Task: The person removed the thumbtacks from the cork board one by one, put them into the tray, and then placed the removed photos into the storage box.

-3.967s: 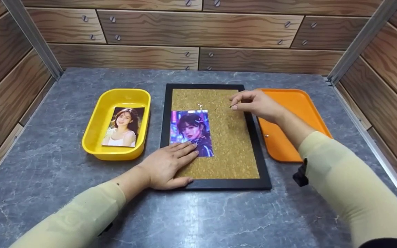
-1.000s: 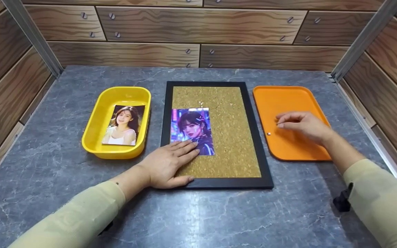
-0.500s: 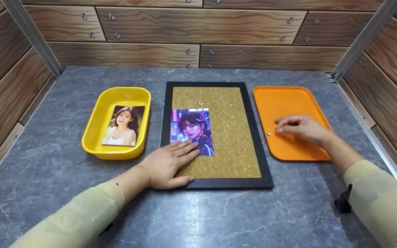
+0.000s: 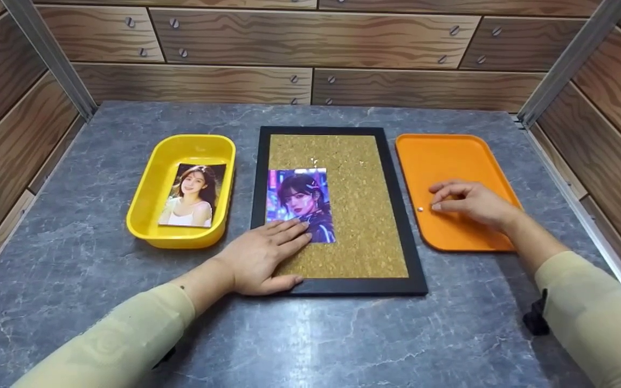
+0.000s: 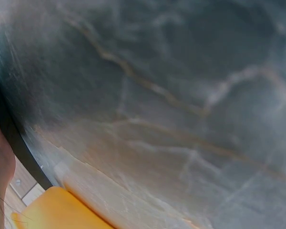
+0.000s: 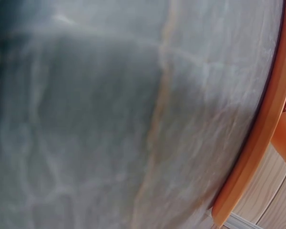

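My left hand (image 4: 261, 258) lies flat on the lower left of the framed cork board (image 4: 370, 226), fingers stretched over the bottom of a portrait picture (image 4: 299, 196) in purple and blue tones. Small shiny pins (image 4: 314, 162) stand in the cork just above the picture, and another shiny pin (image 4: 361, 163) shows to the right. Over the orange tray (image 4: 450, 156), my right hand (image 4: 475, 203) has thumb and forefinger bent towards each other. A small silvery pin (image 4: 420, 209) lies just left of those fingertips. I cannot tell whether anything is between them.
Left of the board, a yellow bin (image 4: 143, 215) holds a photo (image 4: 192, 196) of a person in a white top. All stand on a grey marbled table (image 4: 310, 334), walled by wood-patterned panels (image 4: 310, 37). Both wrist views show mostly tabletop.
My right hand has moved from the cork board's upper right to the orange tray, leaving a shiny pin in the cork. Lately it has dipped slightly. My left hand stays put.
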Demonstrator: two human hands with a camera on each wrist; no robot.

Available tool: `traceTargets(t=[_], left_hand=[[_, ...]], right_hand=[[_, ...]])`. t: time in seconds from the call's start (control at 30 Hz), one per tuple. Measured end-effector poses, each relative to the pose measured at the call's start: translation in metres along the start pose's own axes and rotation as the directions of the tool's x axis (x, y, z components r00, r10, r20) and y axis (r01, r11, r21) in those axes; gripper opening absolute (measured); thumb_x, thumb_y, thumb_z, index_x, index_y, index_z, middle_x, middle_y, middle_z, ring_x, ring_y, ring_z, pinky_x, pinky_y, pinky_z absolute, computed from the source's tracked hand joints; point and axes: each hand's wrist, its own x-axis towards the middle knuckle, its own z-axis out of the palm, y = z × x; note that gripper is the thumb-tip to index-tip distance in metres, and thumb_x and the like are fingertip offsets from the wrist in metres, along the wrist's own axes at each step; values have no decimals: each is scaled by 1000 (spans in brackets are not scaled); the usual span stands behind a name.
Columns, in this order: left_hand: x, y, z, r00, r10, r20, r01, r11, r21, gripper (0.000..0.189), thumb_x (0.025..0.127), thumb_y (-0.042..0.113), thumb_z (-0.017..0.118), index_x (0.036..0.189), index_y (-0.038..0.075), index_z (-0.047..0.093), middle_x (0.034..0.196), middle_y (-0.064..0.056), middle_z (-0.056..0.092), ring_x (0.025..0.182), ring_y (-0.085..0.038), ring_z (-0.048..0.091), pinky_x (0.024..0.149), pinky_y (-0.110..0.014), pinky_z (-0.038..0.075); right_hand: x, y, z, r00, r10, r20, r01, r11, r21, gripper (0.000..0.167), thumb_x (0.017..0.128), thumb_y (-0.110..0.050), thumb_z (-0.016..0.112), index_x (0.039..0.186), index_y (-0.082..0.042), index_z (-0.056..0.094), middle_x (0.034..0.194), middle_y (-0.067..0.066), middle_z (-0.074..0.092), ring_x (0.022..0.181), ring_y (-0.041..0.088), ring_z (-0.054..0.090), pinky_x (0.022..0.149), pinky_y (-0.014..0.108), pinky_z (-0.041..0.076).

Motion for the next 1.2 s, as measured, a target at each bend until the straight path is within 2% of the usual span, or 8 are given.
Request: traceTargets(t=[0.27,0.53,0.9,1.2], left_hand=[[-1,0,-1,1000,-10,13,10,1000,-4,78,98,64,30,154,10,32,159,-11,32,149,-27,27,122,-42,25],[-1,0,-1,1000,-12,16,12,1000,-5,79,98,65,30,154,9,32,159,-12,33,148,-27,28,122,-43,26],[0,0,0,1000,-6,0,6,1000,2,78,97,64,33,153,9,34,158,-12,34,148,-28,29,121,-43,26],[0,0,-1,1000,-5,8,5,1000,-9,78,98,63,33,153,8,33,158,-12,33,148,-28,29,121,-44,26]], right_hand=[[1,2,2,1000,-20,10,19,1000,16,33,85,-31,77,102,-3,72,136,2,56,130,15,40,100,13,28],[1,1,3,1000,-16,16,16,1000,17,33,84,-30,78,103,-3,73,136,2,55,130,17,39,101,16,26],[3,5,4,1000,6,14,-6,1000,8,31,85,-27,77,105,-4,73,139,1,52,131,16,37,96,14,30],[0,1,2,1000,8,19,-9,999,46,35,85,-30,77,106,-2,72,139,1,53,130,13,38,97,16,31]])
